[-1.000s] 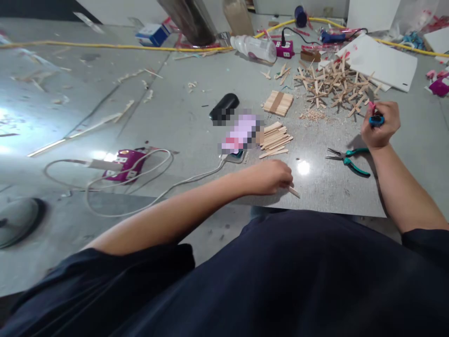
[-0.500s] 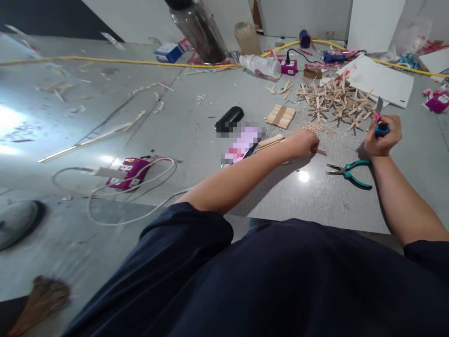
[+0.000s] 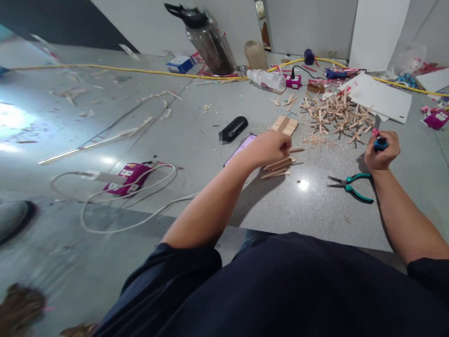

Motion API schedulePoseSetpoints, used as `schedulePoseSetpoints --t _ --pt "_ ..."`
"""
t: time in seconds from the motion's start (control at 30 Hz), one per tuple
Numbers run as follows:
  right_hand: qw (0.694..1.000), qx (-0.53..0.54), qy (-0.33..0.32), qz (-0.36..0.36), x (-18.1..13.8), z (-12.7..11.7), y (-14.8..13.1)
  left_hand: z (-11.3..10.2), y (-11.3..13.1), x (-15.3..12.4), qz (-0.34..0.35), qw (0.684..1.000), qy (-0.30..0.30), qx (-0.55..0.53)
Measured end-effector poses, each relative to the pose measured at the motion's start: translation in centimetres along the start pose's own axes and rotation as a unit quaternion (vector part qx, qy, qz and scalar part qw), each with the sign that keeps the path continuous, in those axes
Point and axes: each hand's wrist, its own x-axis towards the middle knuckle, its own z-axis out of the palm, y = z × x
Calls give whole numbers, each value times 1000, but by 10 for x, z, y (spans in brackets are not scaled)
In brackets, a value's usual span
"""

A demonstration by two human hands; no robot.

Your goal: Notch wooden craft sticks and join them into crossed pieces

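My left hand (image 3: 271, 146) is closed, with a wooden craft stick (image 3: 297, 150) poking out to the right from its fingers. Just below it lies a small pile of loose craft sticks (image 3: 278, 167), and a banded bundle of sticks (image 3: 286, 125) sits right behind it. A phone (image 3: 242, 149) is partly covered by that hand and forearm. My right hand (image 3: 383, 152) is wrapped round a blue and pink utility knife (image 3: 380, 143), its blade pointing up. Pliers with teal handles (image 3: 349, 183) lie spread on the table between my forearms.
Star-like crossed stick pieces (image 3: 336, 112) are heaped beyond my hands, near wood crumbs (image 3: 315, 139) and a white board (image 3: 382, 97). A black case (image 3: 237, 127), plastic bottle (image 3: 267, 80), large flask (image 3: 212, 49), yellow cable (image 3: 140, 70) and purple power block (image 3: 131, 179) also lie around.
My left hand has moved left, from the open table area back over the loose stick pile, a stick showing at its fingers. My right hand keeps the knife in about the same place.
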Motion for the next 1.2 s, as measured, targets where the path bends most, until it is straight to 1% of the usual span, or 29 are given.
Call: schedulePoseSetpoints --t 0.07,0.17,0.23,0.3,0.37,0.43,0.5,0.57,0.67,0.8,1.03,1.2 --pt "1000 13 -12 -11 1 1 1 1 -13 -20 -21 1000 -4 -12" --pt "997 36 -59 -38 5 -1 -1 8 -27 -32 -48 998 5 -37" --pt "990 54 -114 -65 7 -6 -6 13 -33 -33 -59 997 16 -55" --pt "976 70 -184 -95 7 -14 -13 16 -36 -34 -66 995 28 -73" --pt "953 80 -263 -126 4 -23 -21 21 -31 -38 -67 993 45 -89" --pt "926 80 -338 -150 1 -31 -30 29 -20 -47 -53 991 53 -111" --pt "905 68 -388 -160 -3 -36 -38 41 -4 -59 -5 990 27 -140" --pt "890 55 -421 -164 -6 -39 -45 55 13 -72 46 986 -10 -157" --pt "877 39 -449 -165 -8 -41 -52 76 31 -85 84 982 -37 -167" --pt "875 24 -456 -161 -9 -44 -58 92 39 -88 100 980 -45 -164" --pt "876 33 -456 -153 -10 -51 -70 103 45 -88 88 991 -13 -102" --pt "885 48 -444 -128 -8 -58 -85 109 45 -89 39 997 22 -68"
